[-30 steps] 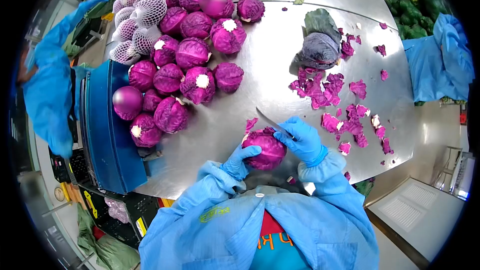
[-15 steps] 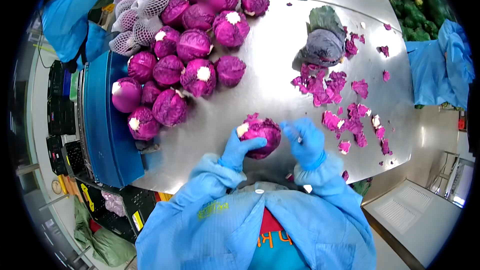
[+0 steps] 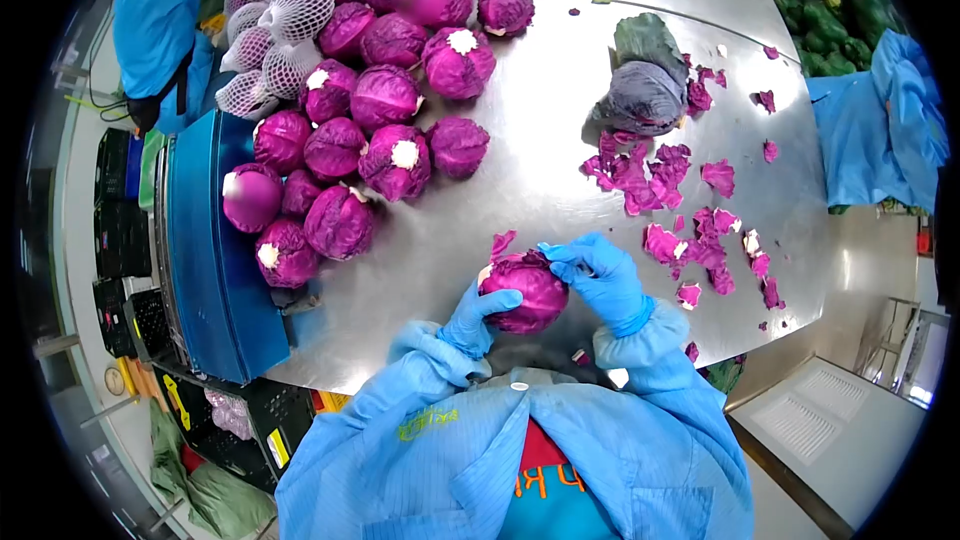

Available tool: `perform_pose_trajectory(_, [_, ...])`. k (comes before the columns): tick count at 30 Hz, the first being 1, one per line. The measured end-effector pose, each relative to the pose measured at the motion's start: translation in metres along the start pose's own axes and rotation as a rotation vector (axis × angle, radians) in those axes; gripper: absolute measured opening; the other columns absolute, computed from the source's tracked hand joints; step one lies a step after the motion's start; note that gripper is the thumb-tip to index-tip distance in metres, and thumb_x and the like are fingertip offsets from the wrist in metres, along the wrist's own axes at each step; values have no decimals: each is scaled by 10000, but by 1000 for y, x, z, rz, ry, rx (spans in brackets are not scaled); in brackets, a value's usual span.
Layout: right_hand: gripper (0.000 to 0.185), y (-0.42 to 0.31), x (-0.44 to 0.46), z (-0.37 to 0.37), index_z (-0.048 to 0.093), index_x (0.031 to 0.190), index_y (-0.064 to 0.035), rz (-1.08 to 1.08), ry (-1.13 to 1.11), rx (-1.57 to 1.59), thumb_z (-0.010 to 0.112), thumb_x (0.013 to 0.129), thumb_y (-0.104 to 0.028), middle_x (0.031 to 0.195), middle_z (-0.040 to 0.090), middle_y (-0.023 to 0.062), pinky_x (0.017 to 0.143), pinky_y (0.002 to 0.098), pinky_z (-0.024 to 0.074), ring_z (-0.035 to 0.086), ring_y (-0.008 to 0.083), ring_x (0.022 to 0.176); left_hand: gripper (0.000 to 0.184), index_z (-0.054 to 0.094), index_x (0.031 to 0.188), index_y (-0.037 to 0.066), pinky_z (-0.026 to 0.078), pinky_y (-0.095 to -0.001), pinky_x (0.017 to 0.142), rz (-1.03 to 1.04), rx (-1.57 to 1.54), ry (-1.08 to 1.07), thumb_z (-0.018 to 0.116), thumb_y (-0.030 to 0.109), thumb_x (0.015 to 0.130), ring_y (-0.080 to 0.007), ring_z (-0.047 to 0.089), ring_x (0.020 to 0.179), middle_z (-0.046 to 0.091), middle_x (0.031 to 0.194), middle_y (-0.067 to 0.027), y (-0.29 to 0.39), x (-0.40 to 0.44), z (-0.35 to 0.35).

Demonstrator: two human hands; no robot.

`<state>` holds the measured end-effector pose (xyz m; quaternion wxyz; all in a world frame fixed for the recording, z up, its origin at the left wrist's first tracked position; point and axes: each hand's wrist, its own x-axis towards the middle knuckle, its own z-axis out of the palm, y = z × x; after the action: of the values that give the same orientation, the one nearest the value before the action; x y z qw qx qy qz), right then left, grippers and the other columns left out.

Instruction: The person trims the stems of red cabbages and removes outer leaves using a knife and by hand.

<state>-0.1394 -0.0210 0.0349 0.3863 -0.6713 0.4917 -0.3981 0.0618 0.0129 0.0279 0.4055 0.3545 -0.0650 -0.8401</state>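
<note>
A red cabbage [image 3: 528, 298] is held above the near edge of the steel table, in front of my body. My left hand [image 3: 474, 318], in a blue glove, grips it from the left with the thumb across its front. A loose flap of purple leaf [image 3: 502, 243] sticks up at its top. My right hand [image 3: 602, 282], also gloved in blue, has its fingers pinched together at the cabbage's upper right edge. What those fingertips hold, if anything, is hidden.
Several red cabbages [image 3: 386, 97] are grouped at the left, beside net-wrapped ones [image 3: 298, 10] and a blue bin [image 3: 215, 240]. A darker cabbage with outer leaves [image 3: 645, 98] and torn leaf scraps [image 3: 650, 180] lie right. Other people in blue [image 3: 175, 15] stand at the table's sides.
My right hand has moved left and up, from beside the cabbage onto its upper edge. The cabbage has turned in my left hand and its pale stem end shows less. The co-worker at upper left has shifted.
</note>
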Motion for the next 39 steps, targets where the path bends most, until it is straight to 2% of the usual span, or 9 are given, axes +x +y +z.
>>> perform_pose_trajectory(4, [219, -14, 0, 4, 671, 1000, -153, -161, 56, -597, 705, 784, -137, 824, 587, 34, 495, 327, 473, 595, 223, 605, 687, 466, 1307, 13, 475, -382, 982, -2, -41, 83, 775, 142, 707, -245, 589, 1096, 598, 1179, -126, -5, 0, 4])
perform_pose_trajectory(8, [224, -18, -9, 8, 651, 991, -172, -103, 16, -741, 693, 773, -144, 814, 577, 22, 489, 343, 470, 608, 223, 610, 622, 528, 1251, 10, 487, -353, 950, 54, 159, 126, 787, 134, 699, -215, 617, 1035, 633, 1129, -109, 1, -2, 6])
perform_pose_trajectory(13, [169, -8, -18, 6, 659, 964, -128, 7, 79, -463, 699, 800, -135, 796, 594, 74, 519, 358, 466, 608, 260, 621, 650, 528, 1252, 0, 474, -351, 963, 79, 421, 67, 783, 121, 667, -220, 608, 1050, 628, 1145, -112, 8, 1, 4])
perform_pose_trajectory(15, [106, -5, -17, 9, 662, 927, -86, 93, 118, -356, 694, 849, -150, 749, 571, 111, 536, 366, 451, 589, 286, 615, 586, 572, 1202, 2, 487, -327, 932, 77, 265, 79, 792, 107, 669, -195, 626, 996, 655, 1090, -94, 2, 2, 6])
perform_pose_trajectory(18, [107, -24, -17, 5, 651, 907, -80, -15, 125, -370, 707, 834, -133, 746, 566, 111, 542, 371, 456, 586, 293, 615, 558, 593, 1180, 4, 493, -316, 917, 86, 170, 84, 794, 107, 670, -183, 634, 971, 667, 1058, -84, 3, 5, 13])
perform_pose_trajectory(32, [106, -21, -30, 5, 631, 899, -101, 110, 197, -294, 697, 818, -118, 775, 594, 108, 564, 390, 476, 619, 312, 661, 685, 554, 1225, 6, 475, -338, 950, 45, 306, 75, 830, 89, 604, -198, 617, 1021, 644, 1127, -95, -3, 9, -1])
perform_pose_trajectory(36, [121, -36, -25, -5, 632, 915, -74, 25, 194, -261, 704, 821, -101, 786, 609, 119, 560, 362, 478, 611, 299, 645, 583, 603, 1177, -3, 483, -329, 930, 175, 552, 115, 810, 94, 641, -180, 633, 970, 675, 1050, -73, -7, 15, 1])
perform_pose_trajectory(37, [140, -41, -23, -7, 645, 936, -57, -3, 275, -222, 719, 822, -92, 805, 640, 91, 591, 320, 476, 624, 215, 660, 542, 630, 1131, -4, 493, -327, 909, 184, 554, 56, 825, 117, 639, -167, 643, 924, 690, 993, -59, -5, 18, -1])
perform_pose_trajectory(39, [152, -14, -14, -12, 655, 936, -57, 162, 425, 3, 737, 814, -98, 817, 653, 52, 621, 298, 472, 618, 147, 706, 627, 546, 1238, -11, 490, -330, 936, 62, 352, 93, 793, 88, 671, -193, 620, 1029, 637, 1155, -102, -1, 13, -9])
